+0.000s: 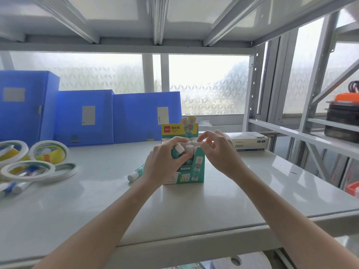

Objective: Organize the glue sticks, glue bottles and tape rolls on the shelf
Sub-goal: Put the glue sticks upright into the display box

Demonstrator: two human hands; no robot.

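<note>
A teal and white glue-stick display box [196, 171] stands mid-shelf, with several white-capped sticks [190, 148] upright inside. My left hand [165, 162] grips a teal glue stick [177, 151], tilted at the box's left top. My right hand [219, 152] hovers over the box's right top, fingers curled and pinching at a cap there. Another glue stick [136, 172] lies on the shelf just left of the box. Several white tape rolls [38, 162] lie at the far left, with blue-capped glue bottles [17, 186] among them.
Three blue file boxes [83, 117] stand along the back left. A white box of paper clips [248, 141] lies right of the display box. A neighbouring rack at right holds a black and orange case [342, 115]. The grey shelf [174, 216] ends at a front edge.
</note>
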